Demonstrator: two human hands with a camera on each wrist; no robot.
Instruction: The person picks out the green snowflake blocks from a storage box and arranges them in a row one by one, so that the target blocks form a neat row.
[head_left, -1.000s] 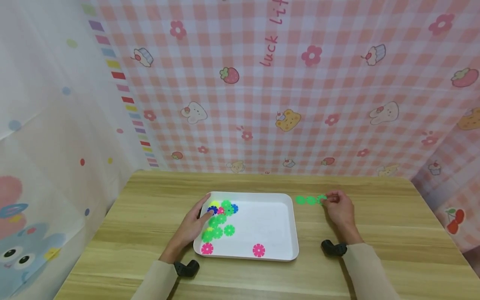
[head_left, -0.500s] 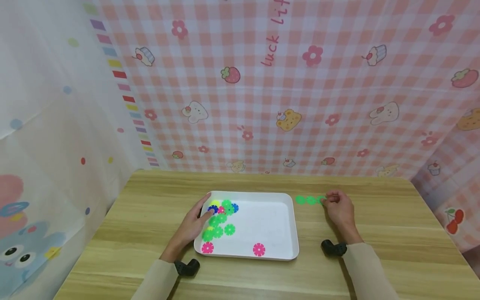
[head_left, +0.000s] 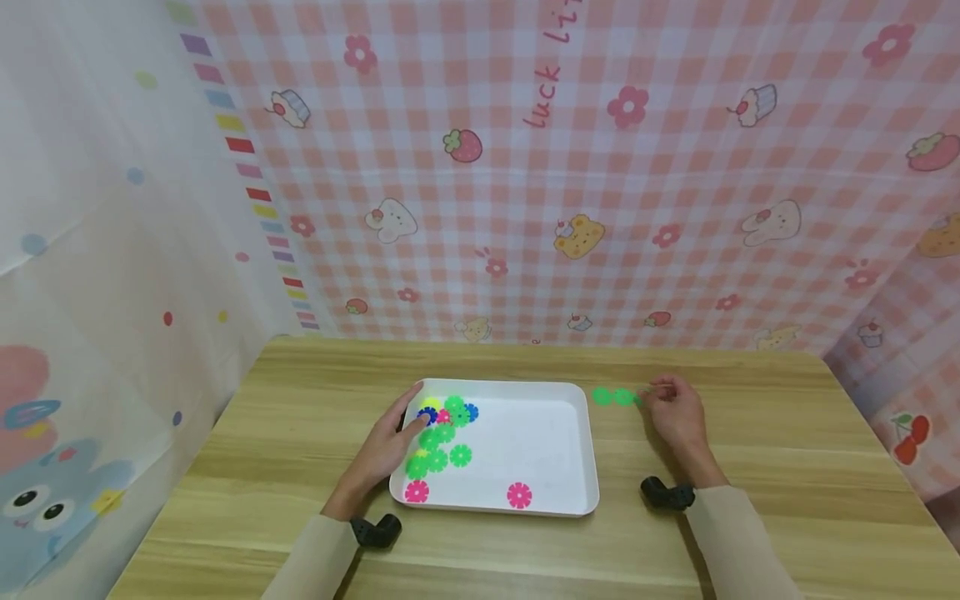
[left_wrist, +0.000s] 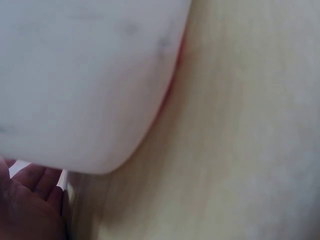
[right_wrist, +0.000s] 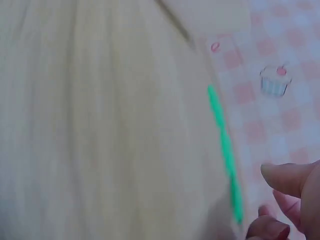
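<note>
We judge the green discs (head_left: 623, 397) light and stiff, best pinched edgewise; right grip (head_left: 677, 417) parted beside them, left grip (head_left: 384, 443) clamped on the tray (head_left: 528, 450).

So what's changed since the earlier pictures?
Very little: the right hand has shifted slightly left, and less of the end green disc shows; whether it's pinched now is unclear. The left hand still grips the tray, whose discs look unmoved.

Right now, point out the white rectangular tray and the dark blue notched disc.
White rectangular tray (head_left: 525, 450), head view: bare floor.
Dark blue notched disc (head_left: 431, 412), head view: exposed upper face.
</note>
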